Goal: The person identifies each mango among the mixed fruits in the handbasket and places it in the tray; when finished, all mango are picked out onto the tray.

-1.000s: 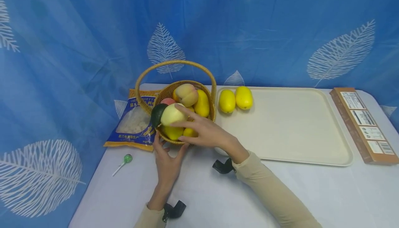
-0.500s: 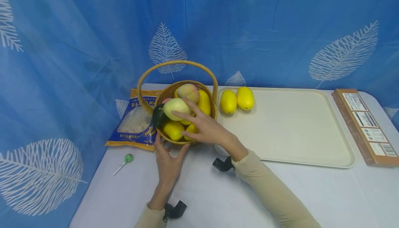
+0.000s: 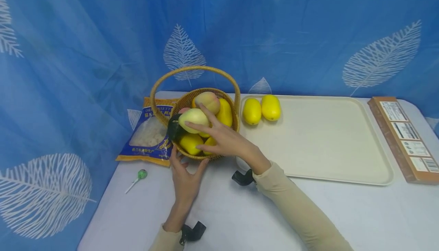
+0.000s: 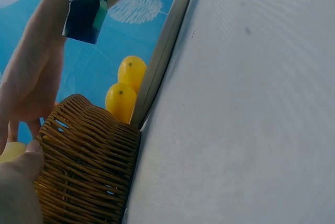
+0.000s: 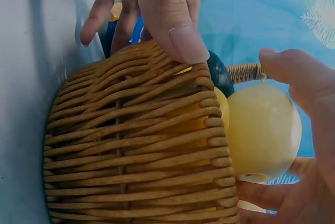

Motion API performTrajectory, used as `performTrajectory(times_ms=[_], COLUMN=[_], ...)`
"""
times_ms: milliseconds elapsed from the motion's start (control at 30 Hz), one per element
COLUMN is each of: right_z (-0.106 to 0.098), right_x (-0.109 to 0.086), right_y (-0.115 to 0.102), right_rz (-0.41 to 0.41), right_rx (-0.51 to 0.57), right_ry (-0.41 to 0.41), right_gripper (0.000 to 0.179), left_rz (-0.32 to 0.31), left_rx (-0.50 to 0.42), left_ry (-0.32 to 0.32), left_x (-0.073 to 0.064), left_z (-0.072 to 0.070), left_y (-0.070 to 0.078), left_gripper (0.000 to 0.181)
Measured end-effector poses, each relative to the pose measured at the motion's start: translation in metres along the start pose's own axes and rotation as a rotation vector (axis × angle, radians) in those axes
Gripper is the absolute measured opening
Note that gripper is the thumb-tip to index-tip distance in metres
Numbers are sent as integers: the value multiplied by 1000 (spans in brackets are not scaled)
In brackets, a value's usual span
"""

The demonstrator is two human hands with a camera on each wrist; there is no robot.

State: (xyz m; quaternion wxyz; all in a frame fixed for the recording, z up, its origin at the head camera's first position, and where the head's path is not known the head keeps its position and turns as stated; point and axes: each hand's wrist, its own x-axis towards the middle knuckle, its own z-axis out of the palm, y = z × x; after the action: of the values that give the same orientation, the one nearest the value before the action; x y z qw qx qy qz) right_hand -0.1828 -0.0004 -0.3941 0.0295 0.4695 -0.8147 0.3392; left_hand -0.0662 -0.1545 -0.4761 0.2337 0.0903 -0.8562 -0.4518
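Observation:
A wicker basket with a tall hoop handle stands at the back left of the table, heaped with fruit. My right hand grips a pale yellow-green fruit just above the heap, fingers curled round it. My left hand holds the basket's near wall, thumb and fingers spread against the weave. In the basket lie a peach, yellow mangoes and a dark green fruit.
A cream tray lies right of the basket with two yellow mangoes in its far left corner. A blue snack bag lies left of the basket, a green lollipop in front of it. A long brown box lies at the right edge.
My right hand has lifted the pale fruit a little up and back from the basket's front rim. The left hand has stayed on the basket.

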Motion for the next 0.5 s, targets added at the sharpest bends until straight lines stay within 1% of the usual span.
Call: performTrajectory(times_ms=[233,400,500], right_z=[-3,-3,-3], right_x=[-2,-4,-5], right_y=[-2,-2,-1], right_rz=[-33,-16,-3], right_rx=[-37,2,29], right_ry=[17,-13,-41], right_gripper=[67,65,67], left_rz=[9,13,4], left_rx=[-1,4,3], left_ry=[0,3,0], left_x=[0,1,1], left_z=[0,0,-1], left_y=[0,1,1], left_gripper=[103,102,102])
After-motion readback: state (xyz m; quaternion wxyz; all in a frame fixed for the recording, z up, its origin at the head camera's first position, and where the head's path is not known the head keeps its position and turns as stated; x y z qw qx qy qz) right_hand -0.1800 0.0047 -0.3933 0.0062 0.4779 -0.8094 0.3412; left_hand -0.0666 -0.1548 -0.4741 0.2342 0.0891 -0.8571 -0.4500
